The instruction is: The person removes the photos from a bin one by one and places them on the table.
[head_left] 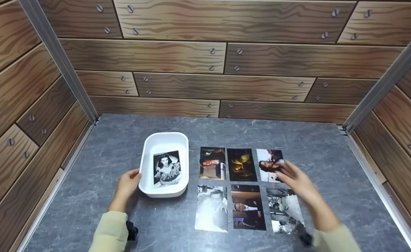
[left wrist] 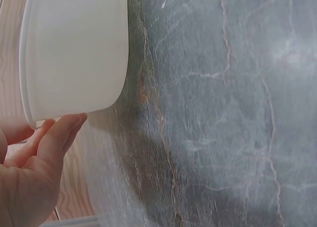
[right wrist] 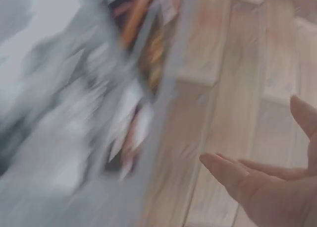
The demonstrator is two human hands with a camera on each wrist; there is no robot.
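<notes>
My left hand (head_left: 127, 185) pinches the near-left rim of a white plastic tub (head_left: 144, 164). In the left wrist view the thumb (left wrist: 17, 130) is at the tub's lip and the fingertips (left wrist: 74, 119) are against its outer wall. Inside the tub lies a black-and-white photo of a woman (head_left: 167, 169). My right hand (head_left: 301, 185), blurred, hovers over the right column of photos with fingers loosely extended and nothing held. Its fingertips overlap the colour portrait photo (head_left: 266, 164) in the head view. Nearer me, under the wrist, is a black-and-white group photo (head_left: 284, 210).
Left of these, in two rows, lie a reddish photo (head_left: 212, 163), a dark yellow-lit photo (head_left: 241, 164), a pale glare-washed photo (head_left: 211, 209) and a photo of a suited person (head_left: 248, 207). The grey marbled tabletop (head_left: 170, 224) is bounded by wood-print walls (head_left: 191, 56).
</notes>
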